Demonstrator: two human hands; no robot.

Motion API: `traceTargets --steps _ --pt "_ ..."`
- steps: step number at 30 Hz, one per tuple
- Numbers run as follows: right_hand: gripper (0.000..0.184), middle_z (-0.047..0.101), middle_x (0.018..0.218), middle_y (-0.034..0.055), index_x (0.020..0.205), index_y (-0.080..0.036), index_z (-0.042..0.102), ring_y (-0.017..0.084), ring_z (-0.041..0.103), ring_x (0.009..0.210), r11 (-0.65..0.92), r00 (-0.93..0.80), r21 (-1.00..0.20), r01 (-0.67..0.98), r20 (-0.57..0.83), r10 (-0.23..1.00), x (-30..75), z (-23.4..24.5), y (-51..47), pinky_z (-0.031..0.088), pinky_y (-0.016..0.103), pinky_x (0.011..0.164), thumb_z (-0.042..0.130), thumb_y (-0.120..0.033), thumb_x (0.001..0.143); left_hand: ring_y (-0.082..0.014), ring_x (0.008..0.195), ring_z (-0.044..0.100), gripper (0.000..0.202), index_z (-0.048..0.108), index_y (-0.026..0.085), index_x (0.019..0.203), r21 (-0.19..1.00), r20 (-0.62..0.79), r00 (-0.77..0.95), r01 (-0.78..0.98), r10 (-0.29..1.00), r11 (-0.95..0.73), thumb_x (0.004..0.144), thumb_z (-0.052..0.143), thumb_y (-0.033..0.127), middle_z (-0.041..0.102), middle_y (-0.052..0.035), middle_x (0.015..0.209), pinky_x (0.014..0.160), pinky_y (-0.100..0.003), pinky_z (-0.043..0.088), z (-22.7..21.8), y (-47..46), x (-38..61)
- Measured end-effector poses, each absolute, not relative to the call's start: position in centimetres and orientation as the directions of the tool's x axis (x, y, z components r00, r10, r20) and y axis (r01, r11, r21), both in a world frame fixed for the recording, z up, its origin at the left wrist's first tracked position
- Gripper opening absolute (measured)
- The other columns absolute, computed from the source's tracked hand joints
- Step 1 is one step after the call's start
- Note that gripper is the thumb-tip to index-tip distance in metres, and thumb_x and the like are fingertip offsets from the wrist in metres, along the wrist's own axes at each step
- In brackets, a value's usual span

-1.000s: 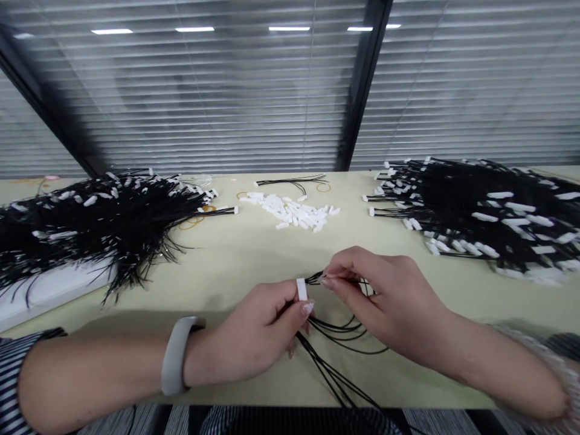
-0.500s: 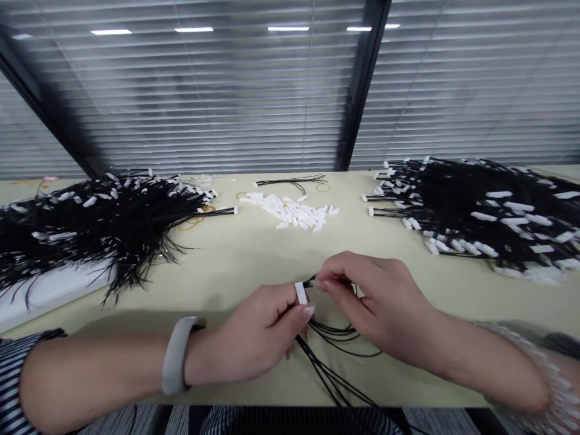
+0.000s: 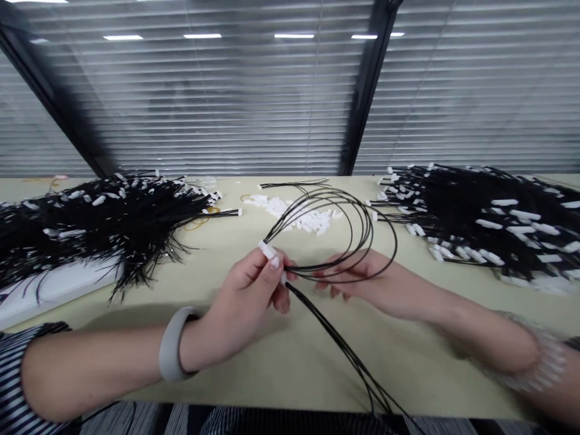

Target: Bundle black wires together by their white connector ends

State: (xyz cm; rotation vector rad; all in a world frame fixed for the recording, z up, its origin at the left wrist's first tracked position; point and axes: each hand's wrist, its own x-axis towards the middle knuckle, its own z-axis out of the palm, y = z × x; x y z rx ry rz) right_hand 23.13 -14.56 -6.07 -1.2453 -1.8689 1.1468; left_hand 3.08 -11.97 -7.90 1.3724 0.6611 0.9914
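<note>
My left hand (image 3: 254, 290) pinches a small white connector (image 3: 267, 249) between thumb and fingers, just above the pale table (image 3: 235, 356). A bundle of thin black wires (image 3: 338, 232) arcs up from that connector in a wide loop, comes back down through both hands, then trails toward the table's near edge. My right hand (image 3: 362, 281) lies just right of the left, palm turned up, its fingers curled around the lower part of the wire loop. A grey band sits on my left wrist.
A large heap of black wires with white connectors (image 3: 90, 226) covers the left of the table, and a similar heap (image 3: 489, 217) lies at the right. A small pile of loose white connectors (image 3: 299, 214) sits at the middle back. Closed blinds stand behind.
Both hands rose off the table and moved slightly back. The wires, earlier bunched low between the hands, now stand up in a wide loop. The connector now sits higher in my left fingers.
</note>
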Motion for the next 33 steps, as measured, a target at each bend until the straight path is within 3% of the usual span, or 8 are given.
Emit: traceTargets --steps 3,6,10,12,14,22,29,33 --pt "0.034 0.061 0.09 0.0049 0.105 -0.015 0.055 0.01 0.056 0.075 0.045 -0.575 -0.942 0.332 -0.164 0.801 21.5 -5.4 -16.3 0.046 0.021 0.065 0.048 -0.041 0.083 -0.0033 0.047 0.049 0.02 0.051 0.017 0.082 0.973 0.187 0.412 -0.205 0.892 -0.109 0.086 0.046 0.036 0.053 0.0028 0.071 0.049 -0.019 0.04 -7.5 -11.6 3.2" --pt "0.031 0.056 0.068 -0.0005 0.101 -0.016 0.056 0.008 0.053 0.059 0.049 -0.522 -0.868 0.494 -0.251 0.815 21.6 -4.8 -16.9 0.041 0.018 0.052 0.048 -0.04 0.084 -0.0038 0.047 0.051 0.02 0.05 0.016 0.082 0.975 0.194 0.402 -0.177 0.895 -0.131 0.087 0.045 0.035 0.055 0.0025 0.071 0.047 -0.018 0.039 -7.4 -11.1 3.2" --pt "0.026 0.061 0.07 0.001 0.083 -0.018 0.063 0.01 0.055 0.063 0.434 -0.44 -0.478 0.764 0.106 0.892 23.4 -4.2 -16.1 0.042 0.021 0.059 0.041 -0.031 0.088 -0.0044 0.047 0.05 0.021 0.05 0.016 0.082 0.979 0.196 0.447 -0.038 0.873 -0.2 0.088 0.043 0.034 0.057 0.0016 0.07 0.048 -0.019 0.039 -7.7 -10.7 3.0" --pt "0.023 0.064 0.086 0.0017 0.087 -0.022 0.065 0.014 0.058 0.079 0.539 -0.476 -0.257 0.802 0.27 0.837 24.1 -4.0 -15.7 0.044 0.025 0.071 0.042 -0.024 0.087 -0.0046 0.047 0.049 0.023 0.049 0.015 0.08 0.98 0.157 0.484 0.035 0.861 -0.198 0.088 0.041 0.035 0.056 0.0014 0.068 0.049 -0.019 0.041 -7.9 -10.7 3.0" --pt "0.022 0.063 0.101 0.0009 0.093 -0.026 0.064 0.016 0.057 0.092 0.574 -0.512 -0.153 0.805 0.31 0.801 24.3 -4.0 -15.5 0.043 0.028 0.078 0.044 -0.021 0.086 -0.005 0.048 0.05 0.025 0.048 0.015 0.077 0.983 0.108 0.517 0.072 0.849 -0.169 0.088 0.04 0.036 0.055 0.0018 0.067 0.05 -0.019 0.043 -8.0 -10.8 3.0" --pt "0.033 0.052 0.06 -0.0034 0.071 -0.018 0.06 0.006 0.043 0.054 0.508 -0.56 -0.452 0.733 0.021 0.828 23.6 -4.7 -15.5 0.035 0.019 0.052 0.037 -0.032 0.09 -0.0065 0.055 0.057 0.02 0.048 0.015 0.082 0.99 0.067 0.553 0.065 0.83 -0.123 0.088 0.041 0.032 0.055 0.0006 0.076 0.054 -0.021 0.049 -8.5 -11.5 3.1" --pt "0.031 0.054 0.06 -0.0038 0.064 -0.017 0.055 0.006 0.044 0.052 0.474 -0.472 -0.392 0.788 0.109 0.875 23.3 -4.8 -15.8 0.033 0.02 0.053 0.038 -0.024 0.089 -0.006 0.057 0.058 0.018 0.047 0.015 0.081 0.99 0.083 0.569 0.048 0.818 -0.134 0.089 0.04 0.03 0.055 0.0007 0.077 0.057 -0.021 0.049 -8.5 -11.6 3.1" --pt "0.03 0.058 0.061 -0.0022 0.063 -0.017 0.056 0.007 0.049 0.054 0.494 -0.469 -0.276 0.824 0.158 0.869 23.3 -4.8 -15.8 0.034 0.021 0.056 0.039 -0.021 0.088 -0.0063 0.057 0.058 0.019 0.045 0.015 0.079 0.995 0.053 0.554 0.037 0.831 -0.089 0.088 0.04 0.03 0.055 0.0006 0.076 0.057 -0.022 0.05 -8.3 -11.5 3.2"
